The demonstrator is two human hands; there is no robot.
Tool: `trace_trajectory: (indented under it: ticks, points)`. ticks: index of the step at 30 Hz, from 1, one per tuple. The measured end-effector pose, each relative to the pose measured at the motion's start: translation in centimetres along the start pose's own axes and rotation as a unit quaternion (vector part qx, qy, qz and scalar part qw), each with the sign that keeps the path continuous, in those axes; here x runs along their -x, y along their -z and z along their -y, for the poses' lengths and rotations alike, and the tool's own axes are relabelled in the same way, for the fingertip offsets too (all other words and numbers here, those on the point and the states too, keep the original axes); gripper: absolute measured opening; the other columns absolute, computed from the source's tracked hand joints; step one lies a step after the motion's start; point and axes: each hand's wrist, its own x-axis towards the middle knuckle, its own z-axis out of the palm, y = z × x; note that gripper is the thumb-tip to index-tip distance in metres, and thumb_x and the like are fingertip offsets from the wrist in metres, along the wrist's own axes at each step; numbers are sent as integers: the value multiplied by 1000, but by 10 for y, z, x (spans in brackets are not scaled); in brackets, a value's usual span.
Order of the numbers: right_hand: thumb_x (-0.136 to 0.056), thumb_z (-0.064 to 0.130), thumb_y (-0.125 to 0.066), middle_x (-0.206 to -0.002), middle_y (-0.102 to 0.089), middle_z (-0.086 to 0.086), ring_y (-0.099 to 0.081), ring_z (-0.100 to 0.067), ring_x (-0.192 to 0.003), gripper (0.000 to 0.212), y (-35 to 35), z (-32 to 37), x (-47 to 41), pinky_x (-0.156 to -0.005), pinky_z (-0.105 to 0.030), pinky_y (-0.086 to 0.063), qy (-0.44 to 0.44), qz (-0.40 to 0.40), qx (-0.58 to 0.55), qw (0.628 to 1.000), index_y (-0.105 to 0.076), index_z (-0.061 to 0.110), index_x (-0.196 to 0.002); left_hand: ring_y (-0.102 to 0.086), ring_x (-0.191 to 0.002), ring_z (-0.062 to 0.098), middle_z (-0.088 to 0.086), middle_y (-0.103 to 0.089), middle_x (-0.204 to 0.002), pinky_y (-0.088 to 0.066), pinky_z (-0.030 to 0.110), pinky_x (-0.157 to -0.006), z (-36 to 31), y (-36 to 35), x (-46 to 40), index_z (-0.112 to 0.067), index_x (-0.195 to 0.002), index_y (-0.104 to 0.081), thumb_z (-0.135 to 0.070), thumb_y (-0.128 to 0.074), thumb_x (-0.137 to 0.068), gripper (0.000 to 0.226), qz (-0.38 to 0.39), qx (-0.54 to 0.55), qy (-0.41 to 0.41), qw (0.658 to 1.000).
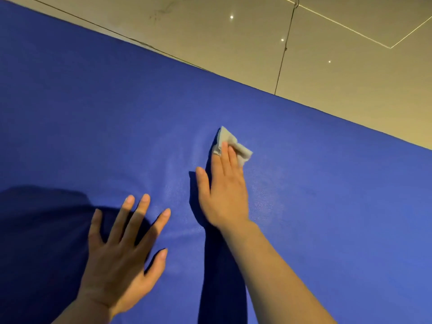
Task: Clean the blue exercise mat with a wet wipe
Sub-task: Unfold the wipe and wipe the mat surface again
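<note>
The left hand (121,251) lies flat on the blue exercise mat (327,206), fingers straight and spread apart, holding nothing. It serves as an anchor and sits in shadow at the lower left of the view.

Between the two hands the mat surface shows a faint sheen, which may be moisture from the wipe; this cannot be confirmed.

The right hand (222,190) is flat on the mat with fingers extended and close together. Its fingertips press the wet wipe (230,141) down against the mat; the wipe is bunched and projects beyond the fingertips toward the far edge. Whether the thumb helps trap the wipe cannot be told.

The mat fills most of the view and rests on a tiled floor (327,66), visible beyond its far edge.

Procedure, as judged from this position:
- Keep the left hand pressed down so the mat does not creep or wrinkle.
- Apply even fingertip pressure and make overlapping strokes.
- Refold the wipe when bunched, so a flat face meets the mat.

No containers are in view; no wipe packet is visible.
</note>
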Motion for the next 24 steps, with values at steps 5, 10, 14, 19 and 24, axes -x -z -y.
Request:
trace_trajectory:
  ticks: [5,10,14,19,24]
  points:
    - [-96,49,-30,-161,-22,-1,-20,-17,-147,67,38,-64,-21,-115,-27,-22,78,10,53,995,-32,10,-150,-34,-139,33,16,-40,-150,-16,69,-107,-3,-2,4,-26,-139,-45,-51,-20,-97,56,4,30,16,999]
    - [-102,51,-26,-150,-30,-19,-29,-34,-139,64,84,-139,-64,-110,-50,-30,-261,-90,34,960,-41,0,-136,-32,-140,34,15,-38,-151,-14,69,-107,-4,-2,4,-27,-141,-43,-53,-14,-97,59,34,36,20,999]
    - [-100,53,-25,-160,-17,-17,-12,-29,-147,68,57,-87,-98,-117,-46,-18,-188,-80,-2,979,-43,-3,-134,-32,-140,34,14,-38,-152,-16,69,-107,0,-1,4,-28,-141,-43,-53,-16,-96,57,25,29,20,999]
    - [-96,56,-23,-160,-21,-9,-18,-24,-145,73,16,-10,-117,-119,-39,-13,48,33,6,998,-36,4,-145,-34,-139,34,15,-40,-150,-16,69,-107,-2,-2,1,-28,-139,-45,-44,-37,-88,54,-14,16,10,1000]
    - [-102,52,-33,-161,-20,-6,-19,-23,-147,65,60,-80,-137,-114,-38,-23,-55,0,-14,998,-28,11,-152,-29,-142,33,14,-37,-152,-12,67,-110,-1,-5,3,-29,-141,-43,-52,-17,-96,56,19,27,16,999]
